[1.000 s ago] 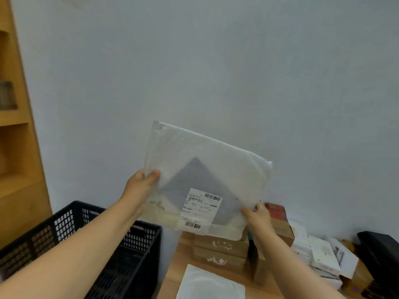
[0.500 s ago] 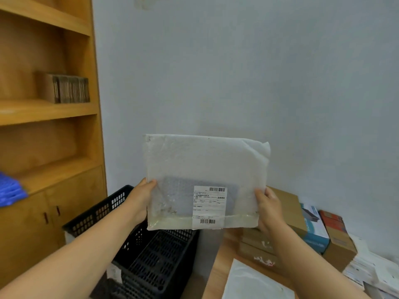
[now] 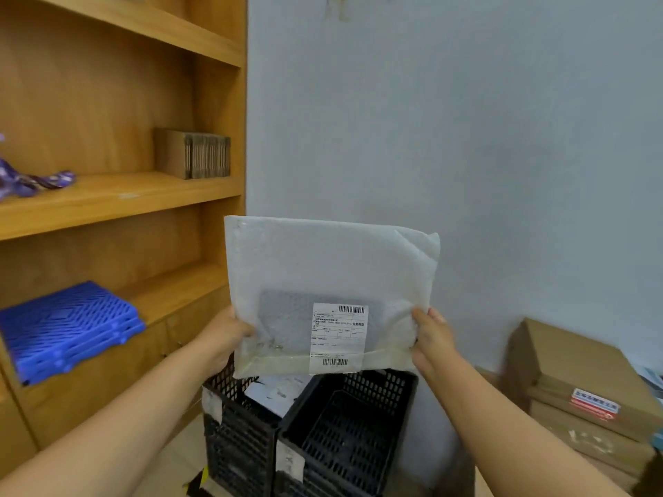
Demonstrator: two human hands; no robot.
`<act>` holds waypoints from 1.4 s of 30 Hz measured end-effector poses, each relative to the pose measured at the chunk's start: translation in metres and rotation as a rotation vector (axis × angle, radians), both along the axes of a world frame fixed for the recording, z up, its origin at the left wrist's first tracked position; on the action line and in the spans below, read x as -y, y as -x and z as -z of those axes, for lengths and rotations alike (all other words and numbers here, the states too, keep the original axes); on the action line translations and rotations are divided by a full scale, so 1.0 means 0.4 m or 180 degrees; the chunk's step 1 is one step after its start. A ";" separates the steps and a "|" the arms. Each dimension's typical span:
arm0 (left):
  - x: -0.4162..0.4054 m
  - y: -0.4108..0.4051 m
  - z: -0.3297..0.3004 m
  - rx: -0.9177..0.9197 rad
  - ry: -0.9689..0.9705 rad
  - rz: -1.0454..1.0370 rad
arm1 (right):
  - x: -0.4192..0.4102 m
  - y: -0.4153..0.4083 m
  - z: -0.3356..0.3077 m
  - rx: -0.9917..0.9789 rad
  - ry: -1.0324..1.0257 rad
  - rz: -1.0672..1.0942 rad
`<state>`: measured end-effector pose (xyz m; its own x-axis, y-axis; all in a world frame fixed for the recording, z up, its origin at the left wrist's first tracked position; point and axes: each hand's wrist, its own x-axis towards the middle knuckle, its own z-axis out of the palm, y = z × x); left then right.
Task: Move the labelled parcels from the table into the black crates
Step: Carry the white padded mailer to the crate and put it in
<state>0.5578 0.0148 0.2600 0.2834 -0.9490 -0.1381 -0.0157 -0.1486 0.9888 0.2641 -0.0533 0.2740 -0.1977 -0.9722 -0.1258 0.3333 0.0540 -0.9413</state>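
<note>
The left hand (image 3: 224, 335) and right hand (image 3: 430, 337) were each clamped on an opposite side edge of a white padded parcel (image 3: 330, 281), holding it upright in the air with its printed label (image 3: 339, 337) facing the camera. The parcel hung directly above two black crates (image 3: 323, 435) standing side by side on the floor, its lower edge just over their rims. To finish the step cleanly, the parcel would best be tipped flat, or slid in edge-first, over one crate's open mouth before either grip loosened, since a soft mailer let go from one side would likely swing and catch on the shared rim. The nearer right-hand crate looked empty as far as its mesh floor showed; the left-hand one held what appeared to be a pale parcel (image 3: 280, 391), partly hidden. Cardboard boxes (image 3: 581, 385) waited on the bench at right, and a wooden shelf unit (image 3: 118, 199) stood at left.
</note>
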 end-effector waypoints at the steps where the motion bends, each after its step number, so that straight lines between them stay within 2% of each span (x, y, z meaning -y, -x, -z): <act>1: -0.003 -0.034 0.013 0.0193 -0.0078 -0.0028 | 0.005 -0.040 0.007 -0.0021 -0.0031 -0.0052; 4: -0.001 -0.130 0.051 0.0367 -0.0129 -0.0320 | 0.028 -0.146 0.031 -0.0248 -0.0107 -0.0155; 13: 0.099 -0.315 0.126 0.0312 0.0065 -0.1088 | 0.165 -0.376 0.098 -0.1374 0.0158 -0.0165; 17: 0.206 -0.370 0.155 0.0487 0.0022 -0.1257 | 0.281 -0.471 0.148 -0.1569 0.0302 -0.0266; 21: 0.359 -0.440 0.177 0.0676 -0.0154 -0.1322 | 0.428 -0.557 0.198 -0.1445 0.0249 -0.0531; 27: 0.635 -0.536 0.244 0.0802 -0.0649 -0.1066 | 0.657 -0.622 0.284 -0.1537 -0.0106 -0.0844; 37: 0.940 -0.574 0.473 0.0754 -0.1189 -0.0360 | 0.860 -0.671 0.481 -0.2036 -0.0549 -0.1024; 42: 1.067 -0.578 0.602 0.1058 -0.1192 0.0211 | 0.906 -0.674 0.632 -0.2161 -0.1239 -0.1063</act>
